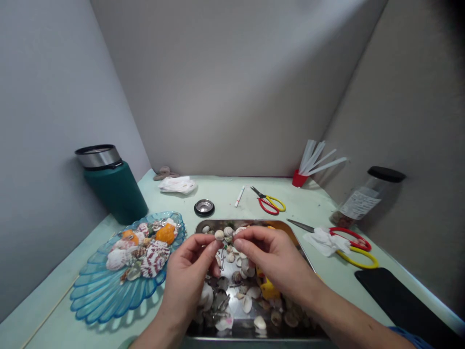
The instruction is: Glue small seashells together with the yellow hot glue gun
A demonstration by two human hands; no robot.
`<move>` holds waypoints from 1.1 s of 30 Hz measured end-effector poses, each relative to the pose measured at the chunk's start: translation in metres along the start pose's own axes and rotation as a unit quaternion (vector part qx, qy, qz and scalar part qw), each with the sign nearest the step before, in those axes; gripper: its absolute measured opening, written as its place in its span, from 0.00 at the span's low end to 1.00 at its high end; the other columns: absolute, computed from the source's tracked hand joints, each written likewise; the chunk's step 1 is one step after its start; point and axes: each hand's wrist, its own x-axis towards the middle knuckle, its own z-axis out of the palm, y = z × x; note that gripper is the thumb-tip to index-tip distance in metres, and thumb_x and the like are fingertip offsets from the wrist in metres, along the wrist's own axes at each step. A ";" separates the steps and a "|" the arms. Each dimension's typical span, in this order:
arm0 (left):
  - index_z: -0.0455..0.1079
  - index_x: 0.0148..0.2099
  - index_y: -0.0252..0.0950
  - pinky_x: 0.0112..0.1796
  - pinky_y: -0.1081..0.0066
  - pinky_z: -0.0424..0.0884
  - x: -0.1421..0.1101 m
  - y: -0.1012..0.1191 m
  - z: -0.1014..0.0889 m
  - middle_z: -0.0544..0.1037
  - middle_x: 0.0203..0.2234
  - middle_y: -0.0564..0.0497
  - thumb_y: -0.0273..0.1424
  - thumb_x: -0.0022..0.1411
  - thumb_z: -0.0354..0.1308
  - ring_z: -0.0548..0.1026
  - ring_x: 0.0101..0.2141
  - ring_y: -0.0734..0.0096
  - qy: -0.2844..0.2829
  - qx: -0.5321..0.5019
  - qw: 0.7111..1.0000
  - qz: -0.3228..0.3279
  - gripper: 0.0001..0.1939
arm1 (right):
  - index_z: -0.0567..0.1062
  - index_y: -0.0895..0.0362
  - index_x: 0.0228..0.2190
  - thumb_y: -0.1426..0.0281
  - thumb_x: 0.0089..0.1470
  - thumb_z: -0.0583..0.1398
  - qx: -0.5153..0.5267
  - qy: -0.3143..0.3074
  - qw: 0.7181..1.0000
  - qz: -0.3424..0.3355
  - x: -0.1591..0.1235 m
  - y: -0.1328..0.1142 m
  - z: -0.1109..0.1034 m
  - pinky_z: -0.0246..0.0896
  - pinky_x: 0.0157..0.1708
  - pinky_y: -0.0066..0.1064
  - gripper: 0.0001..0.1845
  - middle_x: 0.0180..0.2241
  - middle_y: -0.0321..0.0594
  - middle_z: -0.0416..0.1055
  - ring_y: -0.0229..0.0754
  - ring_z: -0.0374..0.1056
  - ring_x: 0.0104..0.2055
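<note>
My left hand (191,264) pinches a small pale seashell (219,235) between thumb and forefinger. Close beside it, the fingertips of my right hand (267,252) are pressed together; whatever is between them is too small to make out. Both hands hover over a metal tray (232,334) strewn with many loose seashells, such as a white one (259,323) near its front edge. Yellow pieces (269,290) lie in the tray, partly covered by my right hand and forearm. A blue shell-shaped dish (105,295) to the left bears larger striped, white and orange shells.
A green bottle (116,189) stands at the left. Behind the tray are a round lid (204,207), small scissors (269,201), white tissue (178,184) and a red cup of white sticks (300,179). Larger scissors (354,247), a jar (363,198) and a black phone-like slab (403,300) lie right.
</note>
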 end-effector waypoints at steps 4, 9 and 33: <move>0.71 0.33 0.36 0.22 0.81 0.63 0.001 -0.001 -0.001 0.71 0.12 0.60 0.33 0.53 0.63 0.67 0.16 0.81 0.011 0.004 1.000 0.007 0.07 | 0.76 0.56 0.30 0.71 0.56 0.57 -0.198 0.059 0.968 -0.144 0.001 -0.009 -0.026 0.59 0.36 0.29 0.07 0.31 0.37 0.74 0.38 0.68 0.33; 0.71 0.34 0.36 0.21 0.82 0.63 0.003 -0.002 -0.002 0.71 0.14 0.60 0.31 0.53 0.64 0.68 0.16 0.82 0.020 -0.004 1.000 0.020 0.06 | 0.77 0.54 0.28 0.70 0.56 0.57 -0.370 -0.050 0.917 -0.137 0.000 -0.020 -0.056 0.57 0.30 0.29 0.08 0.28 0.36 0.74 0.38 0.68 0.29; 0.73 0.33 0.33 0.22 0.80 0.62 -0.002 -0.001 0.002 0.71 0.13 0.59 0.31 0.49 0.66 0.67 0.16 0.81 0.011 -0.022 0.998 0.051 0.08 | 0.78 0.53 0.31 0.70 0.56 0.56 -0.386 -0.024 0.905 -0.177 -0.019 -0.033 -0.052 0.57 0.33 0.32 0.09 0.30 0.38 0.76 0.43 0.71 0.34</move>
